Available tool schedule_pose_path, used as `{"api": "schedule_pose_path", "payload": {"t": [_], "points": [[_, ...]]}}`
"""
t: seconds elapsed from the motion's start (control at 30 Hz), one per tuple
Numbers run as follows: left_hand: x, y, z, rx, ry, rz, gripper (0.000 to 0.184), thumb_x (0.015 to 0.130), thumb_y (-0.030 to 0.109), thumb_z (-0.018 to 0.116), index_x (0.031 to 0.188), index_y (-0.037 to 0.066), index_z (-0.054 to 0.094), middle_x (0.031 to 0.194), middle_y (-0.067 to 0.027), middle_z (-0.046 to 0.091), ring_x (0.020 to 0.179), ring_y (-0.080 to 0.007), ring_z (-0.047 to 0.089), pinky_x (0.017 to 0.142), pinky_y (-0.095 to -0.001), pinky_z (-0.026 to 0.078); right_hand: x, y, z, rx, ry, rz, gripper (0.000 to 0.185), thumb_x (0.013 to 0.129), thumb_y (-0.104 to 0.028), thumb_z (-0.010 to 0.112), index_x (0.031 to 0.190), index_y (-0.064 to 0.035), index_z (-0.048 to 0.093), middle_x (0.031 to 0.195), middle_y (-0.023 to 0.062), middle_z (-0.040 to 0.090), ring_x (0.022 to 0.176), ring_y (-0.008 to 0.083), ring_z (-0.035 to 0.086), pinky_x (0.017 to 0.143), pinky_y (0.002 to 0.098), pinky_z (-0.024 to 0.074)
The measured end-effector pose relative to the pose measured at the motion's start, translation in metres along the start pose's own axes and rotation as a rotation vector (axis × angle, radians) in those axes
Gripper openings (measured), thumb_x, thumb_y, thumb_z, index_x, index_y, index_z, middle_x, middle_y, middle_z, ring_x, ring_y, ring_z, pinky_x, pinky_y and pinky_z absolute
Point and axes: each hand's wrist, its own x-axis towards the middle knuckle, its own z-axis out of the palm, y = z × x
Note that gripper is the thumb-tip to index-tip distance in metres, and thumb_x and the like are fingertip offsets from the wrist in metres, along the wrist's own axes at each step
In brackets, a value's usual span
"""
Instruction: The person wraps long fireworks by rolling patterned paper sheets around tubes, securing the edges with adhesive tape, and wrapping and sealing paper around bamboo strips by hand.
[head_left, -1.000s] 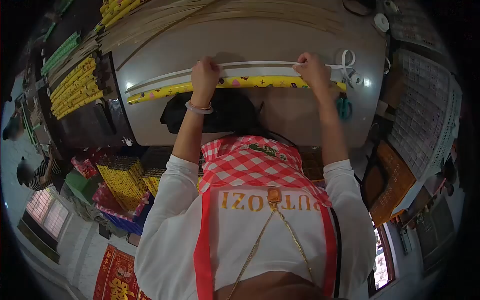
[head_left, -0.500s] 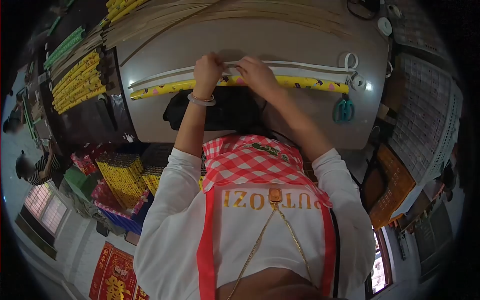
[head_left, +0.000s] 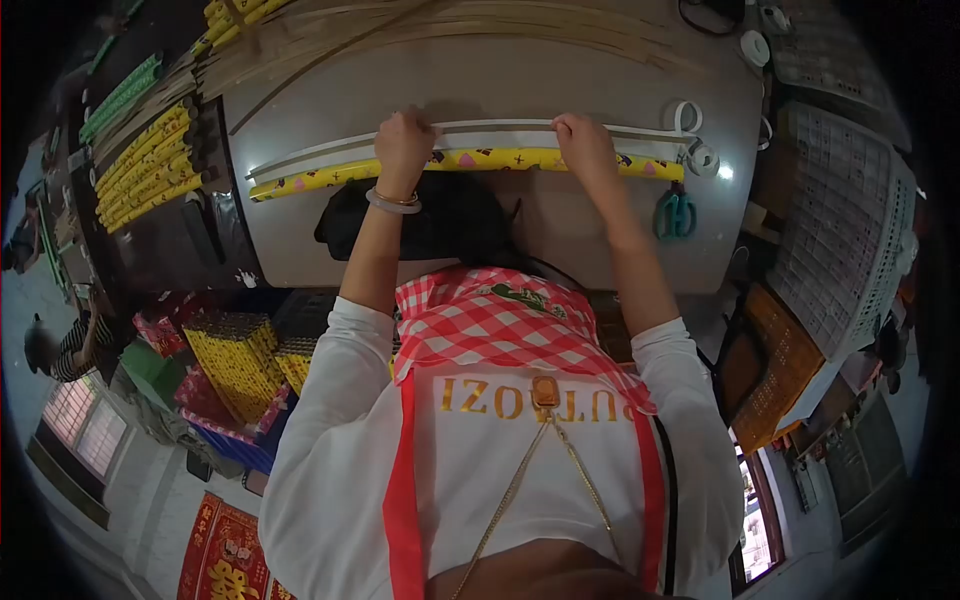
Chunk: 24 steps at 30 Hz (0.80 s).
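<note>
A long white strip [head_left: 500, 126] lies across the table, its right end curling into a loop beside a small white roll [head_left: 703, 158]. My left hand [head_left: 404, 147] is closed on the strip, a bracelet at its wrist. Farther right, my right hand [head_left: 583, 146] pinches the same strip between thumb and fingers. Just below the strip runs a long yellow patterned tube [head_left: 330, 178], passing under both hands. Teal scissors [head_left: 675, 216] lie below the tube's right end. A black cloth-like item [head_left: 460, 217] rests between the tube and my body.
Thin brown strips [head_left: 480, 22] spread along the table's far side. Yellow tubes [head_left: 150, 170] and green tubes [head_left: 120, 98] are stacked at the left. Boxes of yellow items [head_left: 235, 365] stand below left. A person [head_left: 75, 345] is at the far left. A white crate [head_left: 840, 230] stands right.
My right hand moved left along the strip to near my left hand, then back right to a middle position. My left hand stayed nearly in place on the strip.
</note>
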Motion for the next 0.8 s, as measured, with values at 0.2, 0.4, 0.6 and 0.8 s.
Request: {"api": "schedule_pose_path", "payload": {"t": [0.2, 0.4, 0.6, 0.8], "points": [[0.003, 0.001, -0.001, 0.15, -0.039, -0.017, 0.02, 0.061, 0.025, 0.074, 0.066, 0.011, 0.061, 0.068, -0.0102, 0.063, 0.066, -0.0312, 0.062, 0.057, -0.0415, 0.049, 0.0, -0.042, 0.024, 0.077, 0.017, -0.177, 0.018, 0.083, -0.016, 0.048, 0.085, -0.0054, 0.063, 0.085, 0.0137, 0.062, 0.084, 0.0316, 0.057, 0.073, 0.0414, 0.046], [0.002, 0.002, -0.001, 0.207, -0.035, 0.002, 0.015, 0.065, 0.02, 0.07, 0.067, 0.009, 0.06, 0.068, -0.012, 0.062, 0.067, -0.0319, 0.062, 0.061, -0.0436, 0.048, -0.006, -0.015, 0.037, -0.016, 0.167, -0.15, 0.015, 0.083, -0.013, 0.048, 0.079, -0.0031, 0.058, 0.08, 0.0141, 0.059, 0.081, 0.0321, 0.056, 0.073, 0.042, 0.0454], [-0.005, 0.01, -0.003, 0.282, 0.002, 0.052, 0.024, 0.066, 0.017, 0.068, 0.083, 0.008, 0.053, 0.073, -0.0112, 0.062, 0.073, -0.0321, 0.062, 0.061, -0.0444, 0.046, -0.007, -0.002, 0.014, 0.027, 0.082, -0.087, 0.016, 0.083, -0.013, 0.046, 0.079, -0.0027, 0.058, 0.081, 0.0146, 0.059, 0.081, 0.0331, 0.055, 0.073, 0.0421, 0.0445], [-0.009, 0.022, -0.019, 0.326, 0.036, -0.014, 0.029, 0.067, 0.019, 0.068, 0.086, 0.007, 0.05, 0.072, -0.0109, 0.061, 0.073, -0.0321, 0.061, 0.06, -0.0446, 0.046, -0.009, -0.011, 0.018, -0.082, 0.131, -0.041, 0.014, 0.082, -0.012, 0.048, 0.079, -0.0027, 0.058, 0.08, 0.0145, 0.058, 0.081, 0.0336, 0.055, 0.072, 0.0426, 0.044]]}}
